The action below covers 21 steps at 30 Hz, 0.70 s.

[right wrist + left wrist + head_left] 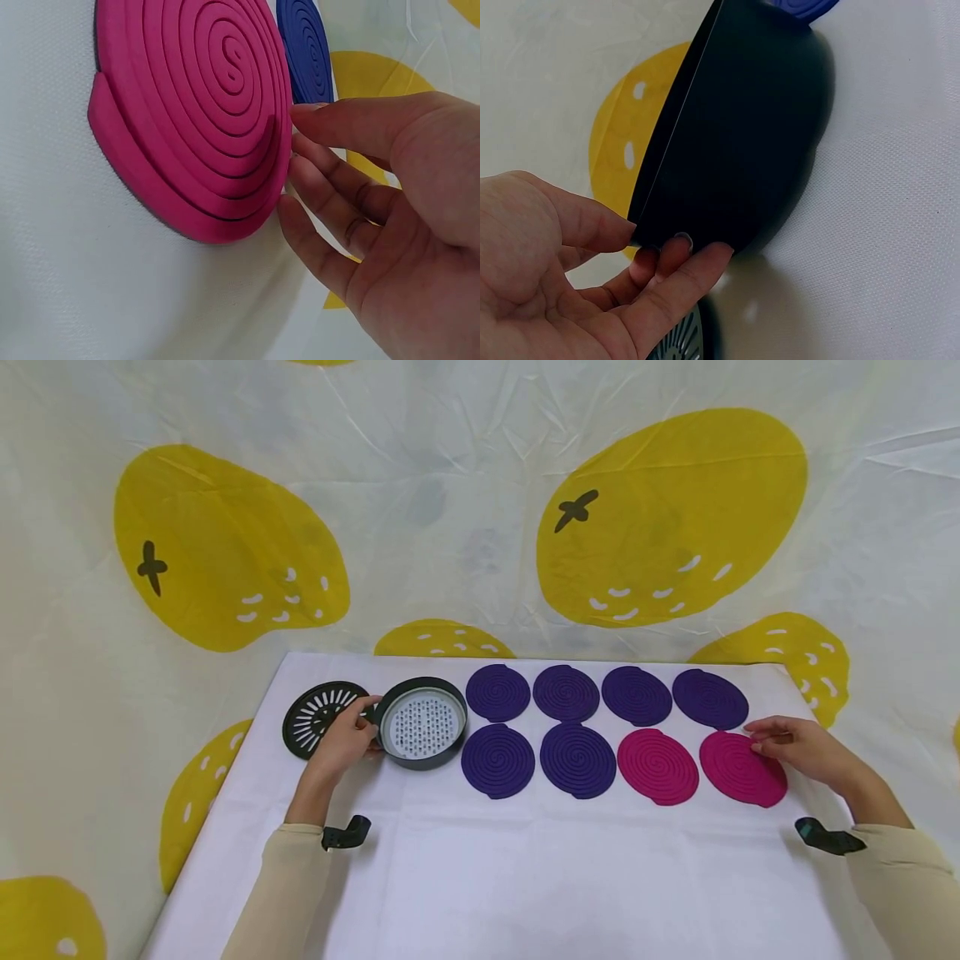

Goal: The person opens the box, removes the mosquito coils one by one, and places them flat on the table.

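At the left of the table, my left hand pinches the side wall of a round dark mosquito coil holder, thumb near the rim and fingers against the wall. A pale, perforated disc fills its inside. Behind that hand lies a dark slotted lid, partly covered by it. On the right, my right hand has its thumb and fingertips at the edge of a pink mosquito coil. In the right wrist view, the fingers are bent loosely beside the coil's rim.
Another pink coil lies to the left of the touched one. Several purple coils make up the back row and the left of the front row. A white cloth covers the table; a curtain with yellow fruit shapes hangs behind its far edge.
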Available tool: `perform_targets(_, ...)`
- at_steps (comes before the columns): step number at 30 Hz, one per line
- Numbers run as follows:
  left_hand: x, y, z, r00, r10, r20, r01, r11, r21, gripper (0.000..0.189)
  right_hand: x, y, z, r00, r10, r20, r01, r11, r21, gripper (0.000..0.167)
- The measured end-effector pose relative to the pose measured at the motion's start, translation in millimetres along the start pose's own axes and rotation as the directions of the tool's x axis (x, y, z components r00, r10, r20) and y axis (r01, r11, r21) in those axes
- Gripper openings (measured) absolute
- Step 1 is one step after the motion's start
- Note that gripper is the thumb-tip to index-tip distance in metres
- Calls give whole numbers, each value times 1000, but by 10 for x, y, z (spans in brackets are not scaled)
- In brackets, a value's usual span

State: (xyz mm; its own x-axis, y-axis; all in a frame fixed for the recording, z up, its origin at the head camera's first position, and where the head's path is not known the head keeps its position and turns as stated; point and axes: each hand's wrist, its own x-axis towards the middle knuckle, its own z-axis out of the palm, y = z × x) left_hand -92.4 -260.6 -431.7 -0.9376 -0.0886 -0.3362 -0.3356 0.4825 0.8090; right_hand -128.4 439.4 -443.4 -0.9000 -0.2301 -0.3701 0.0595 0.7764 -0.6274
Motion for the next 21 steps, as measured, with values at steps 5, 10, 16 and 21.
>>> perform_targets(5, -2, -6, 0, 1000, 7, -1, -7, 1000, 1, 53, -10, -16, -6, 1000, 15, 3, -15, 1000, 9, 45)
perform_targets(10, -31, 28, -26, 1000, 21, -6, -21, 1000, 8, 51, -54, -61, -18, 999, -10, -36, 9, 1000, -25, 44)
perform_targets(16, -122, 69, -130, 997, 76, -27, -75, 996, 38, 52, -144, -262, 24, 988, -80, -134, 70, 995, -73, 50)
perform_targets(21, -215, 117, -228, 984, 171, -44, -163, 975, 154, 49, -207, -614, 107, 969, -175, -172, 158, 981, -111, 69)
